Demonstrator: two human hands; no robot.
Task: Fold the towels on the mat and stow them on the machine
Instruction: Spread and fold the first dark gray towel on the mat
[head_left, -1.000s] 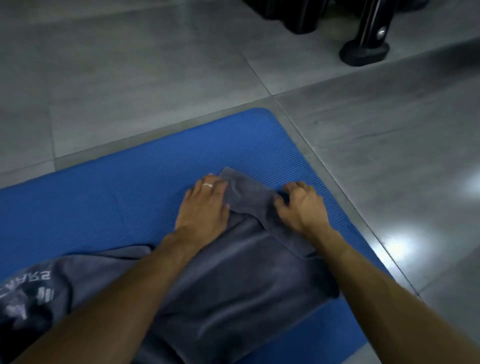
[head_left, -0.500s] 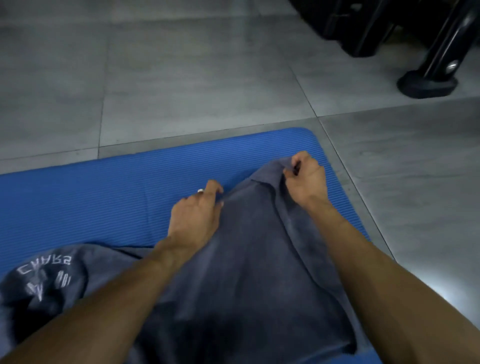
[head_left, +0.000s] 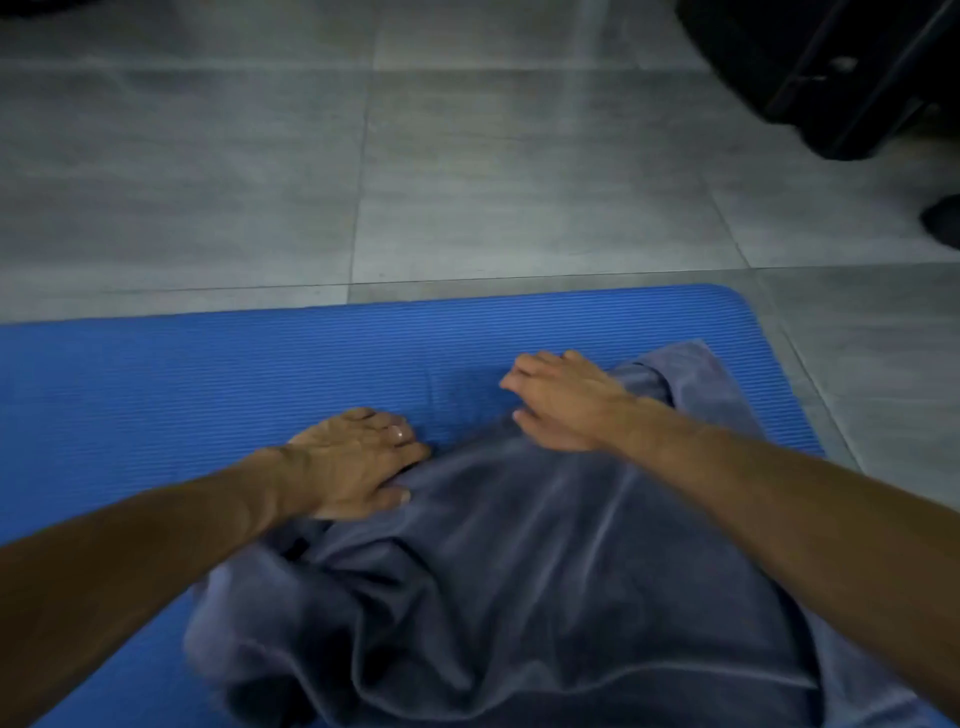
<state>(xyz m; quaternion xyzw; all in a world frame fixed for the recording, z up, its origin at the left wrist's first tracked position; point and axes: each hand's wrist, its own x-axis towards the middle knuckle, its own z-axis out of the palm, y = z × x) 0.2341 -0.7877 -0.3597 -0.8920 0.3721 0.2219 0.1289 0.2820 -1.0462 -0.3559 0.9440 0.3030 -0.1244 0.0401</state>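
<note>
A grey towel (head_left: 545, 561) lies rumpled on the blue mat (head_left: 208, 374), bunched into folds near me, with one corner reaching toward the mat's far right corner. My left hand (head_left: 353, 462), a ring on one finger, rests flat on the towel's far left edge, its fingertips touching the mat. To its right, my right hand (head_left: 563, 402) lies on the towel's far edge, fingers spread and pointing left. Neither hand grips the cloth. Part of the black machine (head_left: 831, 78) shows at the top right.
Grey floor tiles (head_left: 467, 182) surround the mat. A dark foot of the machine (head_left: 943, 223) sits at the right edge. The mat's left half is bare blue foam. The towel's near end runs out of view at the bottom.
Both hands let go of the towel edge they pinched and now lie flat on it. The view swung left, the right hand slid left, and the towel is more bunched near me.
</note>
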